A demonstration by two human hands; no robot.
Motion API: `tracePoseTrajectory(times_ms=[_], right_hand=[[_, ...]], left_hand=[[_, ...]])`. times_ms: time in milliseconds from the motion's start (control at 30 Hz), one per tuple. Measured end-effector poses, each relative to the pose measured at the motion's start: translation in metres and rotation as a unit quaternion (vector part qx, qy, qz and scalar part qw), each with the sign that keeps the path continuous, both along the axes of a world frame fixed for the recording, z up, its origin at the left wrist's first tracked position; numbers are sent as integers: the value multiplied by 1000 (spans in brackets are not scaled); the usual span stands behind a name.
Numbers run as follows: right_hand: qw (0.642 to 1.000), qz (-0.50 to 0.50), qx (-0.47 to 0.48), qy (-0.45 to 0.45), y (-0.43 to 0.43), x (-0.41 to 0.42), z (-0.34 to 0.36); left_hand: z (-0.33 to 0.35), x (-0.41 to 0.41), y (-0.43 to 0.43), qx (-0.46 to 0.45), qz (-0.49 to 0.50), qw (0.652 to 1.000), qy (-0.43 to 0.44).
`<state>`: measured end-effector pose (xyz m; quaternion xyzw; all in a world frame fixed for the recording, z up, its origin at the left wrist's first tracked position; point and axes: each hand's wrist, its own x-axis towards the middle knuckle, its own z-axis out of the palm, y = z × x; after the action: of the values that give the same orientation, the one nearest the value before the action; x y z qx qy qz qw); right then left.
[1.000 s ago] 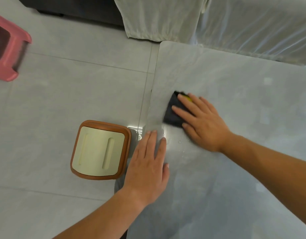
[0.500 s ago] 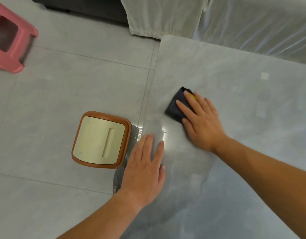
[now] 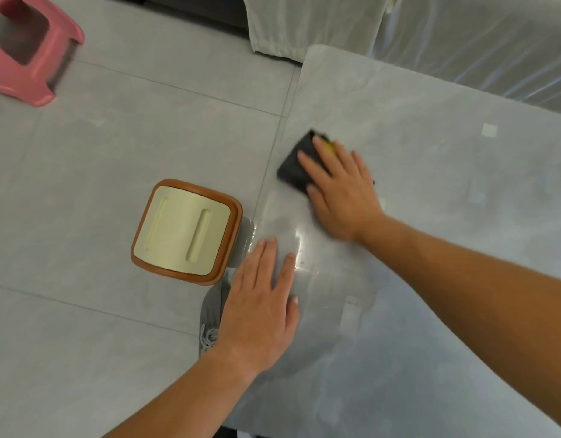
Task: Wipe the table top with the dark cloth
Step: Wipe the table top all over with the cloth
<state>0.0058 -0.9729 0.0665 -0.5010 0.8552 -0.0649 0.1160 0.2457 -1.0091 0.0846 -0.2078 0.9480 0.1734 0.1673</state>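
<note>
While our right hand point(image 3: 342, 191) presses the dark cloth point(image 3: 296, 167) with straight fingers near the left edge of the table top point(image 3: 446, 216), we list our left hand point(image 3: 260, 298) flat at that edge, nearer us, fingers straight, holding nothing. Floor items: one brown-rimmed cream stool point(image 3: 184, 230) just beside the table; one pink stool point(image 3: 26, 49) well apart.

Dark folded cloth point(image 3: 296, 167) on grey stone table top point(image 3: 431, 153), near its left edge, under right hand point(image 3: 342, 191). Left hand point(image 3: 260, 308) flat by same edge, nearer. Brown-rimmed square stool point(image 3: 186, 232) on floor, left of table.
</note>
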Motion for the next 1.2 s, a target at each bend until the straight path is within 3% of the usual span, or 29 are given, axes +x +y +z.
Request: tracePoseTrajectory(times_ms=[67,133,300,367,467,567,767,833,967,1033,1100,1200], right_hand=[[996,-84,5,-9,-33,0,0],[997,-73,6,10,-34,17,-1],[983,181,29,9,46,56,2],[973,227,30,11,56,35,0],[997,83,9,5,42,11,-2],[998,-66,3,-3,32,33,0],[992,129,12,-5,92,79,0],[996,88,9,7,92,56,-4],[988,-155,-4,-19,77,23,0],[981,-195,-3,-13,76,42,0],[986,-166,-13,6,87,82,1],[1000,-27,-1,-1,109,139,0]], left_hand=[[0,0,2,-3,5,1000,-1],[4,2,6,-7,6,1000,-4],[16,14,17,-13,9,1000,-5],[19,21,21,-15,-1,1000,-16],[19,28,23,-27,-17,999,-34],[16,31,22,-29,-20,998,-44],[10,38,20,-27,-29,998,-45],[10,41,21,-32,-38,998,-43],[10,46,24,-29,-43,998,-33],[11,49,25,-21,-39,999,-28],[12,55,26,-17,-36,999,-25],[13,71,27,-5,-31,999,-22]])
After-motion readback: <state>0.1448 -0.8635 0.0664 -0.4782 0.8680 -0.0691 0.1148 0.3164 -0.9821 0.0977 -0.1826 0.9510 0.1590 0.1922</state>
